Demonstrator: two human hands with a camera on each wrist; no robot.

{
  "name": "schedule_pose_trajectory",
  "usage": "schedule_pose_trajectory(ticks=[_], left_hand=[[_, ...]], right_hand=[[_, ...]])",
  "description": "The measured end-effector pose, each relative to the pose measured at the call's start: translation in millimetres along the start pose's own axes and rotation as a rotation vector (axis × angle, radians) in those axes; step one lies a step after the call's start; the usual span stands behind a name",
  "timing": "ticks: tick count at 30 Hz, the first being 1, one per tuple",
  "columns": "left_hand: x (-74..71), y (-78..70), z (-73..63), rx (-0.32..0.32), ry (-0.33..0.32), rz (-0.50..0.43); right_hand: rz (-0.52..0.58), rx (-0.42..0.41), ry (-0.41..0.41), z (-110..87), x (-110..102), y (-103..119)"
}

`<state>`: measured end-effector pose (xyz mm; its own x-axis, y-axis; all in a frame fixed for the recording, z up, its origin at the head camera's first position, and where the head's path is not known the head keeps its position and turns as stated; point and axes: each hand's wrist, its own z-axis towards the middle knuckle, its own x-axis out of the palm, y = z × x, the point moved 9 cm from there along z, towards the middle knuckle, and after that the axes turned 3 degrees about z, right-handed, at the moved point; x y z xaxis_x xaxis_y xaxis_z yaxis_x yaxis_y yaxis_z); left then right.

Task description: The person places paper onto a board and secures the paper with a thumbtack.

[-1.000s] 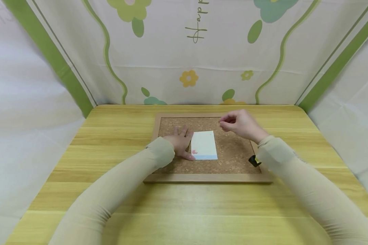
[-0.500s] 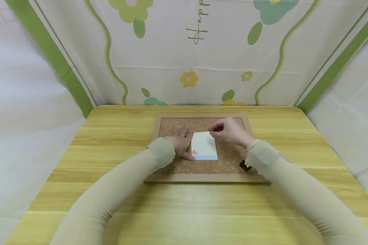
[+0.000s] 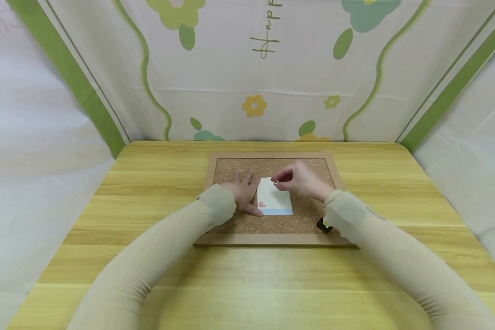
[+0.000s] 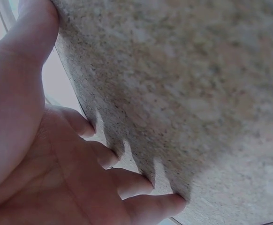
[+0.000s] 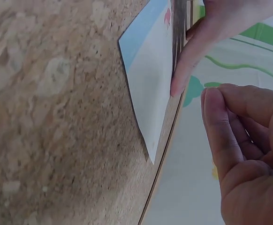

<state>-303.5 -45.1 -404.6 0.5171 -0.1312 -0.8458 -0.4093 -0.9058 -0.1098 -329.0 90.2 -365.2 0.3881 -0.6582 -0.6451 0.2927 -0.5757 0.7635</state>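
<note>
A white note sheet (image 3: 273,197) with a blue lower band and a small pink print lies on the corkboard (image 3: 305,220). My left hand (image 3: 244,193) rests with spread fingers on the cork at the sheet's left edge, its thumb by the lower left corner. In the left wrist view, the fingertips (image 4: 174,202) touch the cork surface. Above the sheet's upper part, my right hand (image 3: 300,180) pinches a small shiny metallic pin (image 3: 276,183) between thumb and forefinger. The right wrist view shows those fingertips apart from the sheet; the pin is hidden there.
The corkboard's wooden frame (image 3: 272,239) lies on a wood-grain table (image 3: 247,284). Behind stands a white flower-print cloth (image 3: 222,68), with white cloth on both sides. A small black thing (image 3: 324,225) with a yellow bit hangs under the right cuff.
My right hand has moved left and toward me, from over the cork at the board's upper right to over the sheet. The left hand and the sheet stay put.
</note>
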Motion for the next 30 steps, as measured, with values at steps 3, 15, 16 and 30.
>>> schedule_pose_trajectory(ticks=[3, 15, 16, 30], left_hand=[[0.0, 0.0, 0.2, 0.002, 0.000, 0.021], [-0.3, -1.0, 0.2, 0.015, 0.003, 0.027], [-0.3, -1.0, 0.1, 0.013, 0.003, 0.024], [-1.2, -2.6, 0.0, 0.007, 0.002, 0.022]], right_hand=[[0.003, 0.006, 0.000, 0.2, 1.9, 0.7], [0.047, -0.009, -0.004, 1.7, 7.6, 4.6], [0.047, -0.015, -0.006, 1.7, 7.7, 5.5], [0.029, -0.040, -0.064, 2.2, -1.1, 5.1]])
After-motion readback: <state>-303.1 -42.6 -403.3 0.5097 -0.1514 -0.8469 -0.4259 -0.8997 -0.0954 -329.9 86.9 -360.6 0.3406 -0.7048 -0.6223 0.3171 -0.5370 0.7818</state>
